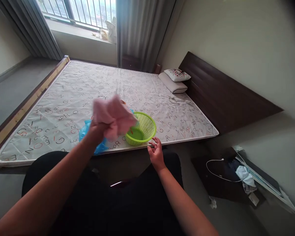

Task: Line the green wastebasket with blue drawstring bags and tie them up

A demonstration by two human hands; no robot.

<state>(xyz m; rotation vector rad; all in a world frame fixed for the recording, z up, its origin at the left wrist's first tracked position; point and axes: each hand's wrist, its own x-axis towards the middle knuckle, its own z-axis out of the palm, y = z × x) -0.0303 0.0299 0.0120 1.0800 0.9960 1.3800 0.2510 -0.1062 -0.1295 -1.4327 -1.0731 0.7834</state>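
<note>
A crumpled pink cloth (pixel 113 114) is held up above the near edge of the mattress, with my left hand (pixel 99 131) closed around its lower part. The cloth is slightly smeared by motion. Behind and below it lies a blue plastic bag (pixel 100 147), mostly covered by the cloth and my hand. To the right, a green plastic basket (pixel 149 126) stands on the mattress edge, and something small and orange shows at its left side. My right hand (pixel 157 152) is just below the basket's front right rim, fingers apart and curled a little, holding nothing.
The letter-printed mattress (pixel 71 91) lies on a wooden bed frame (pixel 27 105). Pillows (pixel 173 82) rest by the dark headboard (pixel 218 85). On the right, a dark nightstand (pixel 216 173) bears a white cable and a light cloth. My knees are against the near bed side.
</note>
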